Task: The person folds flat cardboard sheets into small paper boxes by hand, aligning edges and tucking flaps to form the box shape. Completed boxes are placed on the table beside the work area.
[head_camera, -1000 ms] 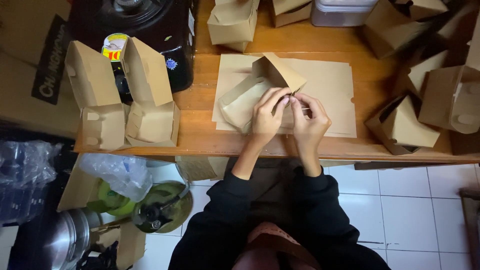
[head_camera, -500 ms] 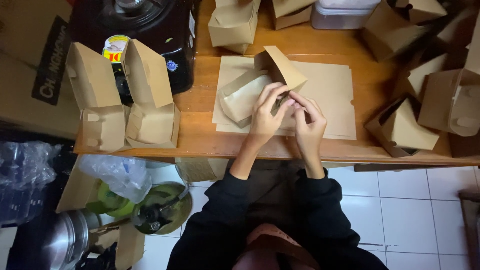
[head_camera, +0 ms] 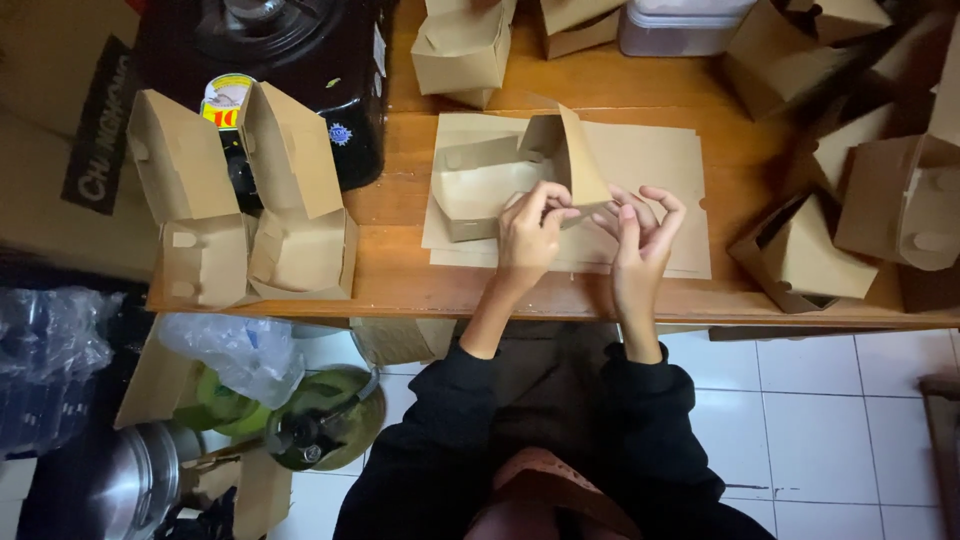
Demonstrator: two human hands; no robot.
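Nearest the camera, black sleeves reach up from the person's lap over a white tiled floor to the front edge of a wooden table. The left hand pinches the near corner of a half-folded brown paper box, fingers closed on its side flap. The right hand sits just beside it, fingers curled and pressing another flap of the same box at its right end; the thumb and forefinger look closed on the paper, the other fingers spread. The box rests on a stack of flat brown sheets in the middle of the table, its lid standing up and tilted. To the left, two finished boxes stand open with lids raised. To the right, more folded boxes crowd the table's end. Farther back sit another box, a black appliance and a clear plastic container
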